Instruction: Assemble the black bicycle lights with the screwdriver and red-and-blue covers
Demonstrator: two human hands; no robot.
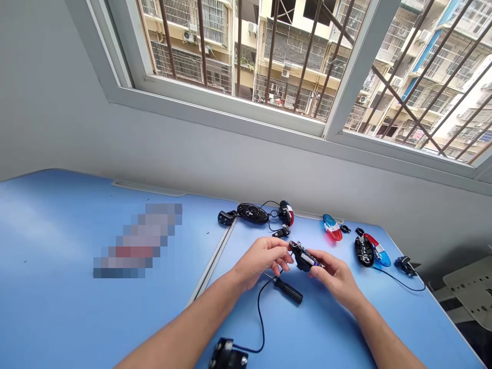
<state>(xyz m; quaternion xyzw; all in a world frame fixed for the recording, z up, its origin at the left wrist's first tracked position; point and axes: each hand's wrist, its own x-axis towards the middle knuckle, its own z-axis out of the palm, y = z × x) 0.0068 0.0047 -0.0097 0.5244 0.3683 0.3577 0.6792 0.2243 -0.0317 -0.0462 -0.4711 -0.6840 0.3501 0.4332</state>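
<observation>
holding glossy elongated casing [305,259], smooth curving black cable [263,324], rounded-handled screwdriver [289,291]

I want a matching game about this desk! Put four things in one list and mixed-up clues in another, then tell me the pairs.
Things
1. Screwdriver
2. Dark gadget
3. Tabletop
4. Window bars

Clues
A. Wide, flat and light blue
B. Held in the right hand
C. Brown, with buildings behind
D. Lying down, with a black handle

Pairs: 1-D, 2-B, 3-A, 4-C
</observation>
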